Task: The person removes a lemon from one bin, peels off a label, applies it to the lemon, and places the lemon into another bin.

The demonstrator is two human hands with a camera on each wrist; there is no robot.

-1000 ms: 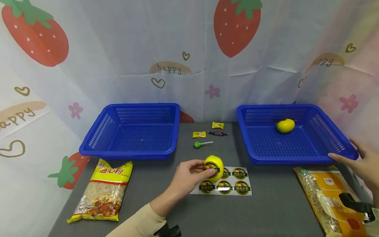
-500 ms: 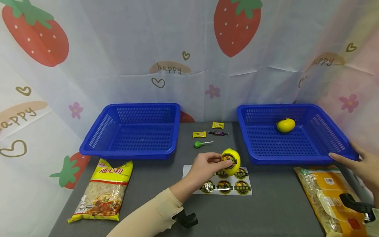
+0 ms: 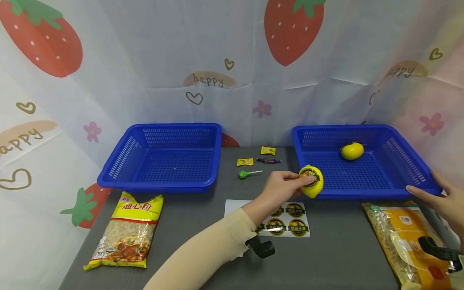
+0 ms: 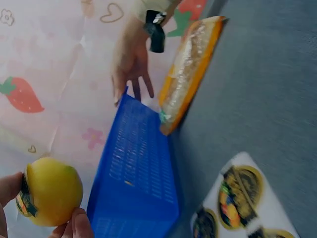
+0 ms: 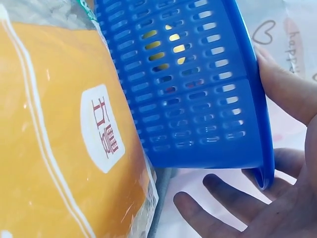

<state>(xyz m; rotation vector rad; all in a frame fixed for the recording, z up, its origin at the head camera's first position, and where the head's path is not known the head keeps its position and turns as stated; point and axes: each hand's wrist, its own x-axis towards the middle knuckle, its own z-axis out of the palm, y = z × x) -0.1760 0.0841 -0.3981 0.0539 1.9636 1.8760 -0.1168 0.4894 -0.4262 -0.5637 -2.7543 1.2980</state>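
My left hand point(image 3: 280, 187) pinches a yellow lemon point(image 3: 316, 188) between thumb and fingers, by the near left corner of the right blue basket point(image 3: 357, 197). A round dark sticker point(image 3: 309, 176) is on the lemon, under my thumb. In the left wrist view the lemon point(image 4: 54, 191) appears beside that basket's wall. My right hand point(image 3: 442, 197) grips the basket's near right corner; in the right wrist view one digit lies over the rim point(image 5: 265, 124) and another passes beneath it, the other fingers spread. A second lemon point(image 3: 352, 151) lies inside the basket.
A sheet of round stickers point(image 3: 277, 227) lies under my left forearm. Behind it are a green lollipop point(image 3: 243, 174) and several wrapped candies point(image 3: 245, 162). Another blue basket point(image 3: 174, 187) stands left, with a pasta bag point(image 3: 127, 233) before it. An orange-and-clear food bag point(image 3: 406, 237) lies right.
My left hand has carried the lemon rightward and up from over the sticker sheet to the right basket's near corner. My right hand stays at the basket's corner.
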